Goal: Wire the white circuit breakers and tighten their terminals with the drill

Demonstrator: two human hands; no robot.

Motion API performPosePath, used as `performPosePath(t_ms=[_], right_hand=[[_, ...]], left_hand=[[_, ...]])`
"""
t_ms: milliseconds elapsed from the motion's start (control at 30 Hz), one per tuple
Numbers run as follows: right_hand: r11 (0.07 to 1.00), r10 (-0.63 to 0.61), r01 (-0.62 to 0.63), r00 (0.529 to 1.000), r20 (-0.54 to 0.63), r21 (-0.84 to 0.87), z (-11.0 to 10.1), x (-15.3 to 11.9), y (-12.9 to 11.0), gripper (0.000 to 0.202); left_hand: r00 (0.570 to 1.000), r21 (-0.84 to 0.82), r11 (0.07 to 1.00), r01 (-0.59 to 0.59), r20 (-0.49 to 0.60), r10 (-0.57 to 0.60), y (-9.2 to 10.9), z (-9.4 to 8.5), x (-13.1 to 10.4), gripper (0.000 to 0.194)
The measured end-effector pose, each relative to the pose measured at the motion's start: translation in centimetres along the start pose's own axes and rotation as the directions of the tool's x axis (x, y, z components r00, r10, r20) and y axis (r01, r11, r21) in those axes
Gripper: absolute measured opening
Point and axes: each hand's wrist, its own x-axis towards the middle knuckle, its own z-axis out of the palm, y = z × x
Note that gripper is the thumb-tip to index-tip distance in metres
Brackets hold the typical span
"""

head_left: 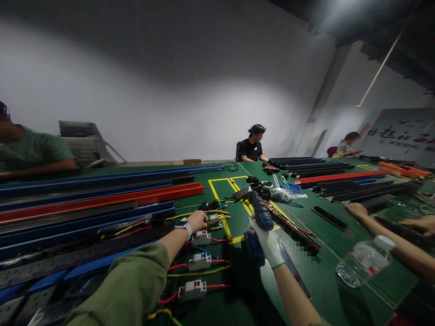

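Observation:
My left hand, with a watch on the wrist, has its fingers closed at a white circuit breaker at the top of a column of wired breakers. My right hand, in a white glove, grips a blue cordless drill by its handle. The drill points away from me over yellow tape marks on the green table. Nearer to me lie three more breakers, one just below my left hand, another with a blue switch, and a third, with red wires.
Long blue and red rails lie at the left. Copper rods, a phone-like slab, a black bar and a plastic bottle are on the right. Another person's arm reaches in there; other people sit around.

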Motion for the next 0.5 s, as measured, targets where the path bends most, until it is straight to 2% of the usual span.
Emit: performPosePath(t_ms=[133, 200, 300, 433, 500], right_hand=[[0.989, -0.042, 0.038, 0.999, 0.025, 0.145, 0.5, -2.6, -0.4, 0.048], [0.988, -0.064, 0.047, 0.992, 0.113, 0.147, 0.3, -4.5, -0.3, 0.045], [0.990, -0.103, 0.072, 0.954, 0.283, 0.118, -0.2, -7.1, -0.5, 0.035], [0.997, -0.009, -0.024, 0.894, 0.448, 0.067, -0.1, -9.2, -2.6, 0.019], [0.997, 0.052, -0.074, 0.870, 0.491, 0.025, 0.2, -9.8, -4.0, 0.015]], left_hand=[[1.000, 0.002, 1.000, 0.023, 0.008, -0.023, 0.3, -0.1, 0.0, 0.019], [0.999, 0.005, 0.999, 0.034, 0.016, -0.034, 0.4, -0.2, 0.0, 0.017], [0.998, 0.000, 0.999, 0.055, 0.037, -0.055, 0.7, -0.4, -0.1, 0.016], [0.996, -0.017, 0.997, 0.077, 0.047, -0.076, 1.1, -0.6, -0.5, 0.015], [0.996, -0.011, 0.997, 0.074, 0.044, -0.074, 1.2, -0.7, -0.6, 0.015]])
